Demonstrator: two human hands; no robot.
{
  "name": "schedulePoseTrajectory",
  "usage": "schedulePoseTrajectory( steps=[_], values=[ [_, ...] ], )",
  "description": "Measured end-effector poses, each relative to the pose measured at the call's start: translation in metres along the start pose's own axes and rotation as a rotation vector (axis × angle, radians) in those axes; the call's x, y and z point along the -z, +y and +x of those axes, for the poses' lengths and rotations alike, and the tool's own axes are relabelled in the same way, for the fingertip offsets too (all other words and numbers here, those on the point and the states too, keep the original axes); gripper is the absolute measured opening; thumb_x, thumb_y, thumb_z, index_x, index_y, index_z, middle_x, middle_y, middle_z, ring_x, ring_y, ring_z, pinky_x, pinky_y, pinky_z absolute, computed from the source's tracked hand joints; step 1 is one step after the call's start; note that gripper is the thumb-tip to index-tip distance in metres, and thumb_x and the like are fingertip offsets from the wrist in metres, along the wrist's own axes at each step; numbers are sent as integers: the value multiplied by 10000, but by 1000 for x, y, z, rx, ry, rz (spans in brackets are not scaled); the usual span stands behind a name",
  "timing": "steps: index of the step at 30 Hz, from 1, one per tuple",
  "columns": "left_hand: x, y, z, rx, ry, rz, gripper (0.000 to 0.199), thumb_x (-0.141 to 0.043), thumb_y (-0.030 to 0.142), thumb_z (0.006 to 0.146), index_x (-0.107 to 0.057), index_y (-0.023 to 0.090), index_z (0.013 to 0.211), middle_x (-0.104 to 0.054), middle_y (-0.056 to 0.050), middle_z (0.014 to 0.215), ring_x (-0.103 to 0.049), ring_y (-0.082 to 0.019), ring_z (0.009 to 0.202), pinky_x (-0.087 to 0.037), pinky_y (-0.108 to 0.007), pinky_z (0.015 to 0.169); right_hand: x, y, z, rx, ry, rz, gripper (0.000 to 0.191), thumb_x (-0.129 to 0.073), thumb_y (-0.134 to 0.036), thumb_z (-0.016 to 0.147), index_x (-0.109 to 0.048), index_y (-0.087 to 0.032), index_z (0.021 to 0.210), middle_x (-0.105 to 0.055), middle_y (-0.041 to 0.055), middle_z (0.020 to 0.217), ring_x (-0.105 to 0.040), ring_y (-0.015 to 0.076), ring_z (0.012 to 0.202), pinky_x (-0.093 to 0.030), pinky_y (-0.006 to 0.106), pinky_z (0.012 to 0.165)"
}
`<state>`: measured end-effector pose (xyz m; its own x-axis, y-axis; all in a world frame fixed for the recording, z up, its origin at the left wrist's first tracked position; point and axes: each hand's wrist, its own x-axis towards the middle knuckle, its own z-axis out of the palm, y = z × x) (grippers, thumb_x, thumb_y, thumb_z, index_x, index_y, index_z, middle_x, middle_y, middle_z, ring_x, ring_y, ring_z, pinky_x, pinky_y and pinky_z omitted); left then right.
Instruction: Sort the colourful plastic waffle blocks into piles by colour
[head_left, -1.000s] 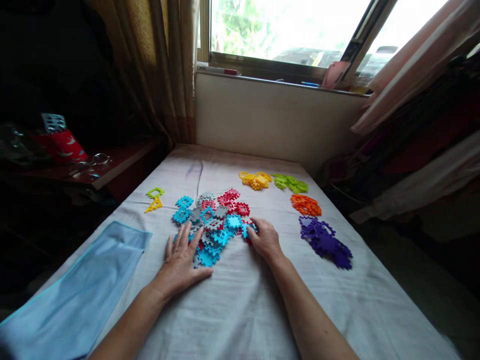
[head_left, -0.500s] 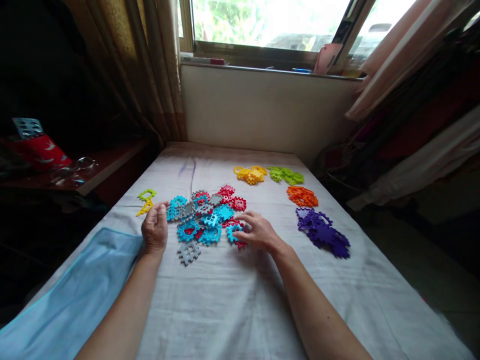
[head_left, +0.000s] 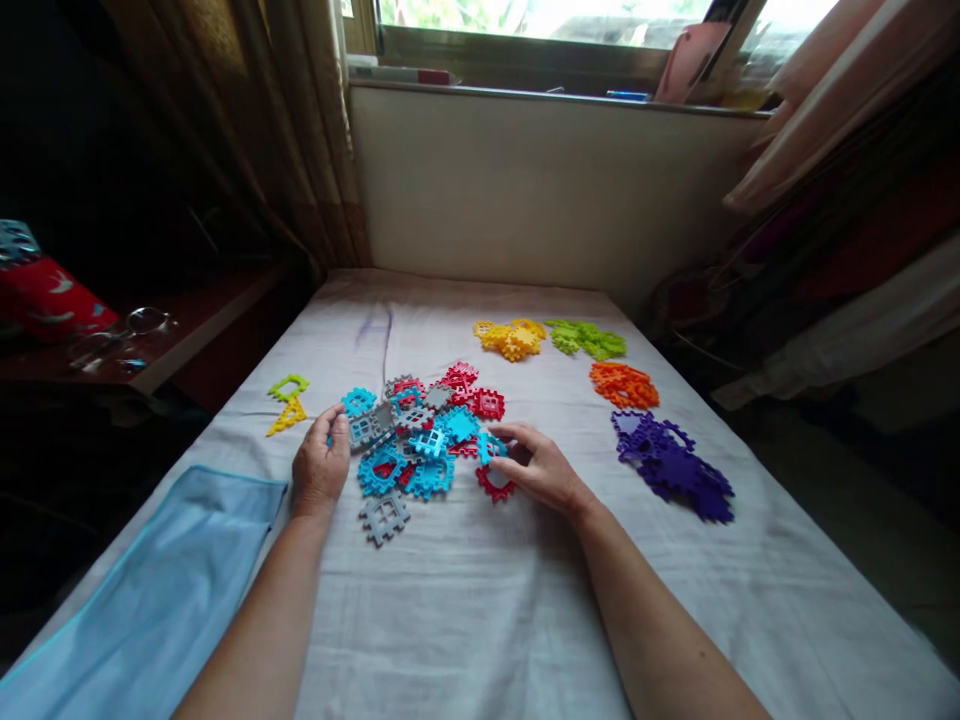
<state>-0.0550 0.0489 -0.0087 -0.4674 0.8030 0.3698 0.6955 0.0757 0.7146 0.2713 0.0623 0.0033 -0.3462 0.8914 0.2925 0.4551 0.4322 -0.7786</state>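
Observation:
A mixed pile of blue, red and grey toothed plastic pieces lies on the white sheet. At its left edge my left hand has its thumb and fingers closed on a grey piece. My right hand, at the right side of the pile, pinches a small blue piece between thumb and fingers. Just below that piece rests a red toothed piece on the sheet. A loose grey square piece lies in front of the pile.
Yellow, green, orange and purple pieces form heaps at the right. Two loose pieces and a light blue cloth lie at the left. Glasses sit on a side table.
The view has tilted down a little. My right hand has lifted the small blue piece off the red one, uncovering it. A grey piece now shows at my left hand, over the blue ones.

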Motion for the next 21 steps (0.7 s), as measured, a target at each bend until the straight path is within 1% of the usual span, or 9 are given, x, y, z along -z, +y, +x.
schedulePoseTrajectory(
  steps=[2, 4, 6, 8, 11, 13, 15, 18, 21],
  values=[
    [2, 3, -1, 10, -15, -8, 449, -425, 488, 903, -679, 200, 1136, -735, -109, 1119, -679, -272, 1041, -544, -391, 865, 5, 7, 1, -61, 112, -24, 296, -664, -353, 816, -704, -231, 1083, -706, 65, 1061, -670, 194, 923, -550, 330, 809],
    [2, 5, -2, -11, -35, -8, 444, -441, 495, 891, -690, 203, 1113, -741, -100, 1106, -683, -268, 1032, -542, -387, 872, 10, 12, 1, -85, 158, -99, 259, -667, -353, 814, -715, -217, 1029, -707, 72, 1008, -665, 203, 898, -544, 351, 822],
    [1, 6, -2, -41, -42, -9, 428, -465, 492, 873, -701, 202, 1082, -745, -96, 1094, -689, -259, 1012, -540, -382, 884, 13, 12, 0, -61, 113, -148, 283, -683, -368, 812, -712, -214, 1047, -705, 79, 1024, -662, 215, 933, -534, 371, 865],
    [0, 8, -2, -59, -34, -13, 427, -474, 491, 862, -703, 197, 1071, -747, -98, 1079, -694, -248, 983, -543, -374, 879, 13, 9, -2, -4, 26, -180, 351, -712, -392, 799, -698, -223, 1107, -699, 82, 1088, -654, 225, 1004, -520, 379, 909],
    [0, 9, -2, -63, -21, -17, 445, -466, 499, 856, -700, 186, 1070, -747, -104, 1068, -694, -245, 968, -548, -374, 870, 8, -1, -2, 71, -80, -287, 467, -767, -403, 747, -676, -233, 1173, -683, 89, 1160, -631, 249, 1078, -498, 409, 950],
    [1, 9, -2, -67, -23, -21, 454, -471, 509, 846, -699, 185, 1067, -746, -103, 1068, -692, -245, 971, -546, -378, 880, 3, -7, -2, 89, -111, -367, 489, -775, -375, 731, -672, -224, 1185, -684, 97, 1150, -626, 261, 1071, -495, 424, 946],
    [2, 9, -2, -70, -31, -31, 462, -482, 523, 832, -697, 188, 1067, -745, -99, 1068, -691, -243, 968, -546, -378, 887, -2, -10, -2, 102, -111, -411, 459, -753, -331, 744, -672, -218, 1181, -689, 99, 1132, -627, 257, 1053, -497, 417, 938],
    [2, 11, -2, -68, -49, -51, 486, -489, 547, 817, -695, 185, 1068, -740, -102, 1078, -687, -245, 989, -541, -381, 908, -4, -9, -2, 127, -84, -388, 388, -705, -297, 780, -676, -228, 1161, -701, 88, 1127, -639, 236, 1036, -504, 384, 932],
    [3, 14, -2, -71, -61, -66, 511, -475, 564, 819, -696, 176, 1065, -737, -110, 1081, -678, -255, 1026, -528, -394, 944, 3, -1, 0, 105, 31, -337, 346, -669, -314, 815, -680, -239, 1153, -708, 77, 1129, -653, 219, 1034, -511, 357, 933]
  ],
)
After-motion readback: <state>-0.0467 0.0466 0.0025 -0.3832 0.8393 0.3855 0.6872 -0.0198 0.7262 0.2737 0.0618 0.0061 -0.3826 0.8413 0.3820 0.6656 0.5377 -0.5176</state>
